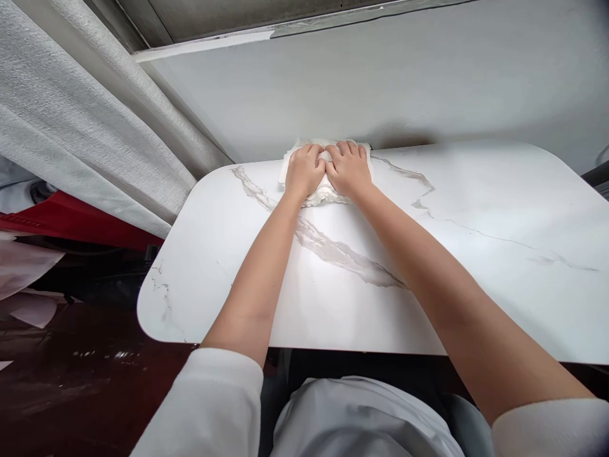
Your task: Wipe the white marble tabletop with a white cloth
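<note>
A crumpled white cloth (327, 193) lies at the far edge of a marble-patterned white table (495, 197). My left hand (306, 169) presses down on its left half, fingers bent over the fabric. On the right half sits my right hand (351, 166), its fingers also curled onto the cloth. The two hands are side by side, thumbs close together near the middle. Cloth shows around and in front of both hands; the part beneath the palms is hidden.
Behind the table's far edge stands a pale wall (356, 82) with a dark smudge-like shadow. A light grey curtain (95, 114) hangs at the left. Below it are a red item (80, 219) and a dark, shiny reddish floor (95, 387).
</note>
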Demonstrator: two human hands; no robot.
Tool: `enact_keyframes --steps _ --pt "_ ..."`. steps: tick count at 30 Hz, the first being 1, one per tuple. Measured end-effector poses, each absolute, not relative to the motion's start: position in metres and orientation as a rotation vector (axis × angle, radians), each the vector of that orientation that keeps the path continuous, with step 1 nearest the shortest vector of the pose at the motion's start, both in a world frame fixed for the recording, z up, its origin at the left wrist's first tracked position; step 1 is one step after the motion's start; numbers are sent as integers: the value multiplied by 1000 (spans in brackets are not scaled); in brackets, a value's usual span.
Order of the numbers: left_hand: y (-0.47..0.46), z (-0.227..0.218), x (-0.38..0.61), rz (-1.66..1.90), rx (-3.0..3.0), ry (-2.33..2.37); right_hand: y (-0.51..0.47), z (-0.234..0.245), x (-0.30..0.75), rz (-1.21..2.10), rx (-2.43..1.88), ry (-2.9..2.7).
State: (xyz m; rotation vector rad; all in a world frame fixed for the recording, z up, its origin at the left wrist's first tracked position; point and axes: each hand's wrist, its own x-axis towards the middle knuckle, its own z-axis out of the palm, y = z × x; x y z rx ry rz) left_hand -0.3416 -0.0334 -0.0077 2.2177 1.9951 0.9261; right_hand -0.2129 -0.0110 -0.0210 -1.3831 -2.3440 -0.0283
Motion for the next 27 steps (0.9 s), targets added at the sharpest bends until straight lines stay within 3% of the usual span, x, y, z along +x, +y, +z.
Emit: enact_keyframes --steps 27 --pt "-13 -11 -350 949 2216 1950 5 -21 -217 -39 -1396 -2336"
